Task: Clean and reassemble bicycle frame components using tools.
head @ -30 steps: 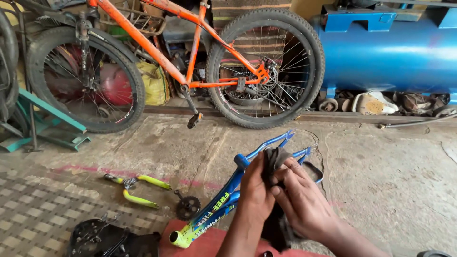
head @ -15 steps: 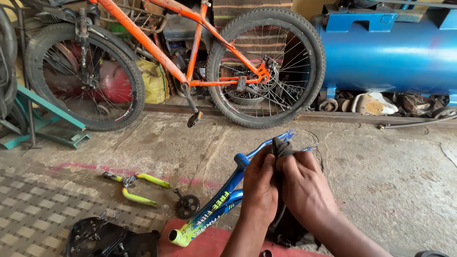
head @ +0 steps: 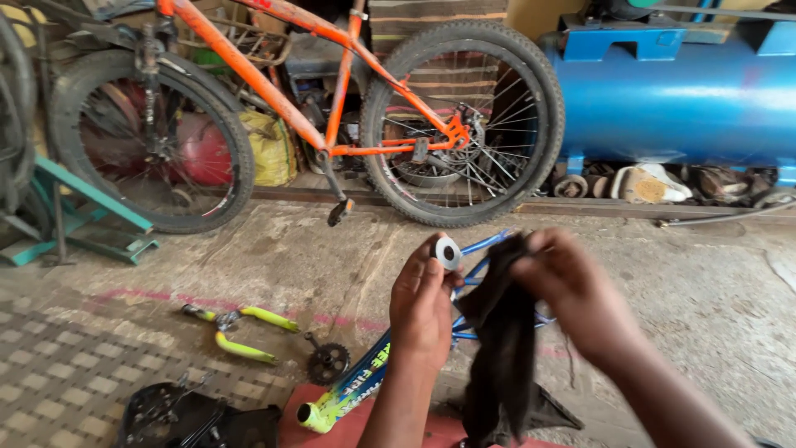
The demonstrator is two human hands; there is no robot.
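My left hand [head: 423,303] holds up a small round metal part with a white face and a dark centre hole [head: 448,253] between thumb and fingers. My right hand [head: 572,290] grips a dirty black rag [head: 502,348] that hangs down beside the left hand. Below both hands lies a small blue and yellow-green bicycle frame [head: 356,390], its front end resting on a red surface [head: 365,427].
An orange bicycle [head: 332,124] stands against the back. A blue tank [head: 688,91] lies at right, a green stand [head: 91,216] at left. A yellow-green fork [head: 240,332], a crank with sprocket [head: 327,361] and a black part [head: 182,415] lie on the concrete floor.
The hands were pressed together around the rag over the frame. They have lifted and parted: the left now shows the round part, the right pulls the rag aside.
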